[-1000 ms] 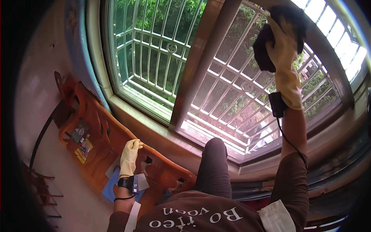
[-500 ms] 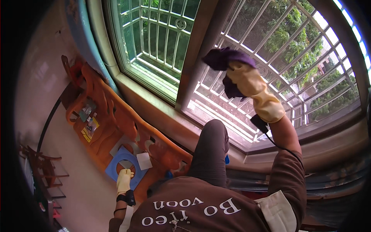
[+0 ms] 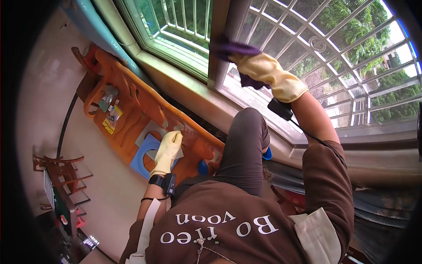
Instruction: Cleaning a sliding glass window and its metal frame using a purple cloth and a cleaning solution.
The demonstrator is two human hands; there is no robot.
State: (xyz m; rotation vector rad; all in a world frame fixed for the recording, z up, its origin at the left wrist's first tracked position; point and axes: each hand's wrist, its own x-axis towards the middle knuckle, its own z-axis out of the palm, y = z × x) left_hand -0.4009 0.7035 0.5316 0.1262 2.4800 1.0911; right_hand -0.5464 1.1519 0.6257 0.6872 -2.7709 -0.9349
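Purple cloth (image 3: 239, 49), bunched and partly blurred, lies across the dark upright (image 3: 221, 24) of the window, at the edge of a screened pane (image 3: 285, 48); whether it presses on the frame cannot be judged. The right hand (image 3: 259, 68), in a cream rubber glove, is clamped on it, arm reaching forward. The left hand (image 3: 169, 149), gloved alike, is lower and well apart from the right; its fingers are bent and lie together, and whether they close on anything cannot be told. It appears in front of a blue sheet with a round cut-out (image 3: 140, 160), itself on an orange wooden settee (image 3: 124, 143). Farther along the seat is a yellow packet (image 3: 112, 122), a clear bag (image 3: 107, 99) just beside it. Between the arms is the person's bent knee (image 3: 247, 121), in dark trousers, near the sill (image 3: 173, 81). Beyond the panes stand metal bars (image 3: 317, 44); behind them, green foliage (image 3: 356, 22). At the left of the room, a dark wooden rack (image 3: 66, 176) stands on the pale floor (image 3: 110, 191).
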